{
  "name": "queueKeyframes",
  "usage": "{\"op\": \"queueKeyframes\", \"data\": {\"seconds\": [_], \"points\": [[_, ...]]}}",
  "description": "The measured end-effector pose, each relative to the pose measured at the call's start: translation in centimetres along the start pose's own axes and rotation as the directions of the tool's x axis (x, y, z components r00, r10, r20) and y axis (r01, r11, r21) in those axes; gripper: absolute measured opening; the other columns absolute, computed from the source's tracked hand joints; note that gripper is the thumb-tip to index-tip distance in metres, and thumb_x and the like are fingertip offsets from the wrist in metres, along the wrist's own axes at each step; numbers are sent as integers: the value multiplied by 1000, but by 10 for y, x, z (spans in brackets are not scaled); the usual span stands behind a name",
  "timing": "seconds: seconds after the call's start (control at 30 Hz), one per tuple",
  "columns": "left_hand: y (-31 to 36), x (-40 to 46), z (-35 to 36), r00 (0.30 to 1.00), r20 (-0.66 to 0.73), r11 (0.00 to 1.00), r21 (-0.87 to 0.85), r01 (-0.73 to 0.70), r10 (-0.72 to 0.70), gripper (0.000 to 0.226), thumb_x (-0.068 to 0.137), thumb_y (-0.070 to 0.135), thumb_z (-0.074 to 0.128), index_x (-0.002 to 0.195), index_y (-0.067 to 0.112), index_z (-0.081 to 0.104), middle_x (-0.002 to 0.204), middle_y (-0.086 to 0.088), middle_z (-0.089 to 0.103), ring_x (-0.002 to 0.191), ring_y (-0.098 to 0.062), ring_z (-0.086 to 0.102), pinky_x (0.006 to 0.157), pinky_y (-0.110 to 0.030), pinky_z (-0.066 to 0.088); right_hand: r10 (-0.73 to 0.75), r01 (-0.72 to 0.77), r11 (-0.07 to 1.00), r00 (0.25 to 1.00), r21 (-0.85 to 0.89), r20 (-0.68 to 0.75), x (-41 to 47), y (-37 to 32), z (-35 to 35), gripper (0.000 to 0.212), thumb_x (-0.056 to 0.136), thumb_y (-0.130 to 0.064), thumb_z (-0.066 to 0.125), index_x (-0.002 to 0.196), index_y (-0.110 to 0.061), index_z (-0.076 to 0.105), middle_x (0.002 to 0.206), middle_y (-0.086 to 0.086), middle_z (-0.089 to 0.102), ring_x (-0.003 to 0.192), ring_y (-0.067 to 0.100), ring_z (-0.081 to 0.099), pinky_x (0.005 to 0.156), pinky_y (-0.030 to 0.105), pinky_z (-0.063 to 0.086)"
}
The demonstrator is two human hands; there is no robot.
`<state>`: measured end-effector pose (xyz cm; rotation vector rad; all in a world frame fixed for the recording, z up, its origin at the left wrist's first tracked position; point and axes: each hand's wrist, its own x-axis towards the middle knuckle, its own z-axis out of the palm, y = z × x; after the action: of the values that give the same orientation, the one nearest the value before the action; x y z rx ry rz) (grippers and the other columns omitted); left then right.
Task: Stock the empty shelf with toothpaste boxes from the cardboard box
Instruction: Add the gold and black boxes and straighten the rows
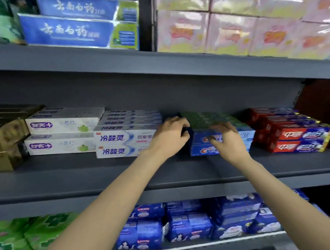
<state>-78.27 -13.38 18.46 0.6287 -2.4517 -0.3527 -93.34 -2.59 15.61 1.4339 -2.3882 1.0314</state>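
On the middle grey shelf (85, 177) stands a stack of blue Crest toothpaste boxes (202, 151) with a green-topped box (205, 119) on it. My left hand (171, 136) curls round the left end of that stack, fingers over the top box's end. My right hand (227, 139) lies on the blue boxes' front, fingers bent against them; the motion blur hides whether it grips. The cardboard box is out of view.
White toothpaste boxes (121, 138) stand left of the stack and red ones (292, 135) right. Brown cartons (2, 143) sit at far left. Blue boxes (71, 27) and pink packs (240, 18) fill the upper shelf, blue packs (188, 224) the lower one.
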Motion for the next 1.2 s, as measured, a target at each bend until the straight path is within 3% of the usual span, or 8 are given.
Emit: {"op": "queueKeyframes", "data": {"seconds": [0.23,0.3,0.43,0.67,0.87,1.0,1.13,1.2], "points": [[54,53,57,956,282,951,308,-14,-77,86,83,48,65,150,20,19,154,-1,24,140,-26,24,111,-41,26,136,-136,991,991,-4,-2,35,87,-38,33,90,-23,60,119,-7,63,126,16,57,120,34,44,93,28,31],[54,61,72,943,306,939,343,16,-128,98,77,54,67,151,21,12,156,0,19,142,-26,21,111,-41,25,207,-212,971,977,112,53,44,99,-38,43,88,-20,65,126,-3,55,127,17,56,120,35,46,96,33,35],[46,63,88,927,320,917,395,57,-195,99,76,55,68,151,27,10,157,2,17,142,-26,22,111,-41,24,362,-440,698,897,565,252,50,113,-35,70,79,-9,73,139,-5,38,128,4,50,121,26,50,99,30,40],[42,64,91,929,299,913,400,83,-216,95,77,49,70,150,31,12,157,3,20,141,-25,23,113,-40,26,325,-504,419,860,756,393,48,129,-19,88,57,-28,85,134,-14,47,122,12,63,101,28,64,87,46,54],[36,57,78,925,260,880,456,136,-278,96,74,51,72,149,28,16,153,0,27,139,-26,26,112,-37,26,263,-507,428,862,748,433,49,123,-8,47,63,-29,84,104,-21,62,109,10,69,99,29,66,94,49,50],[30,46,65,907,230,834,517,195,-354,96,74,55,69,148,22,18,152,-4,28,138,-27,28,111,-37,30,224,-513,455,857,728,464,49,103,13,129,30,-61,88,141,-17,38,127,9,61,111,26,61,99,45,48],[29,43,58,890,210,842,465,274,-405,76,87,57,46,149,21,20,155,-4,25,141,-26,24,116,-38,20,138,-487,559,853,671,504,47,79,18,103,72,-44,77,150,-18,16,143,4,45,132,21,43,103,28,33],[31,46,56,898,206,858,437,271,-389,58,95,47,34,148,24,25,156,0,23,142,-25,24,117,-38,17,119,-446,590,872,673,474,48,78,17,87,82,-40,68,149,-15,19,146,5,41,134,21,39,99,26,31]]}}
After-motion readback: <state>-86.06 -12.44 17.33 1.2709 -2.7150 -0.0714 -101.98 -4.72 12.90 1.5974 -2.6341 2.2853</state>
